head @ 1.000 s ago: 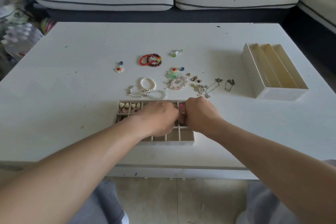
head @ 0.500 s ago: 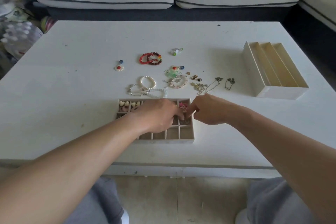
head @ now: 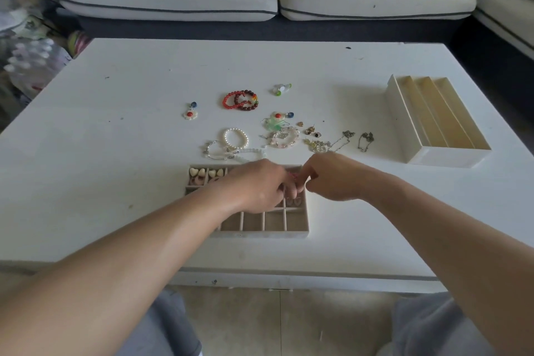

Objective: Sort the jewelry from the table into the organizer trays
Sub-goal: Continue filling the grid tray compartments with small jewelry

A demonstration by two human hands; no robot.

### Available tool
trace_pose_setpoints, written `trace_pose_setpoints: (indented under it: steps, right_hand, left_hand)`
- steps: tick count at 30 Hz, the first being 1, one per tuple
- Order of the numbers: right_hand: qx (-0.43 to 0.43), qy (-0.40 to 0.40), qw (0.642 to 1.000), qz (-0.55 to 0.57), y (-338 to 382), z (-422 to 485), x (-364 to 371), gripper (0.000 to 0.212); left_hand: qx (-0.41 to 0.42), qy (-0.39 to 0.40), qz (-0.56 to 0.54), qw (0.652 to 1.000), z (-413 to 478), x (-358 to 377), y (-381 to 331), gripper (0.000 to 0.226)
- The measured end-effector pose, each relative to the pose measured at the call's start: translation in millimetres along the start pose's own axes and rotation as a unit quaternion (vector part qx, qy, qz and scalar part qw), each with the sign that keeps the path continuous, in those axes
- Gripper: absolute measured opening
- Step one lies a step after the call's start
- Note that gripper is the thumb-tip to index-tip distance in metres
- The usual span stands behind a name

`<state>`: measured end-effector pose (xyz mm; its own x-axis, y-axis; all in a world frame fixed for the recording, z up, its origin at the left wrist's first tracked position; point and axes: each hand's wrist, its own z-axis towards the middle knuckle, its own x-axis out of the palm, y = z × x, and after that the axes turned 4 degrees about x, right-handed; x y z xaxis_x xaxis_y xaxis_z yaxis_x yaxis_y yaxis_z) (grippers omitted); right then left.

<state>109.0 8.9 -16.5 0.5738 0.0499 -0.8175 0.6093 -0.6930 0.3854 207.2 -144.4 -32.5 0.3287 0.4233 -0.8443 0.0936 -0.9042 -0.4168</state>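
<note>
Pink piece (head: 293, 176) lay between the curled left hand (head: 260, 186) and right hand (head: 332, 178), over far-right cells of the tray (head: 260, 235); grips unclear.

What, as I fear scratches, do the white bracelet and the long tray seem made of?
White bracelet: glossy round beads with soft shine, pearl or imitation. Long tray: smooth matt cream walls, probably plastic or painted wood; the tan channels look cloth-lined, uncertain.

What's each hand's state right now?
Left hand: curled over the grid tray; hold cannot be told.
Right hand: fingers curled beside a small pink piece; grip cannot be told.
</note>
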Motion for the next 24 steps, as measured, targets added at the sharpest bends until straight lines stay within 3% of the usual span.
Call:
trace_pose_setpoints:
  steps: [7, 13, 19, 24]
  right_hand:
    - [0.077, -0.151, 0.98, 0.102, -42.3, 35.1, -16.0, 0.025]
    - [0.157, -0.252, 0.938, 0.176, -78.8, 75.2, -19.9, 0.036]
    - [0.138, -0.255, 0.942, 0.168, -72.2, 101.1, -15.8, 0.01]
    - [0.143, -0.249, 0.947, 0.141, -67.3, 108.9, -8.3, 0.008]
  left_hand:
    - [-0.042, -0.114, -0.03, 0.992, 30.7, -15.1, 7.0, 0.03]
    - [-0.096, -0.198, -0.032, 0.975, 75.1, -13.6, 22.4, 0.02]
    - [-0.121, -0.231, -0.054, 0.964, 96.3, -14.7, 22.4, 0.02]
    - [-0.106, -0.241, -0.059, 0.963, 98.5, -14.5, 20.3, 0.021]
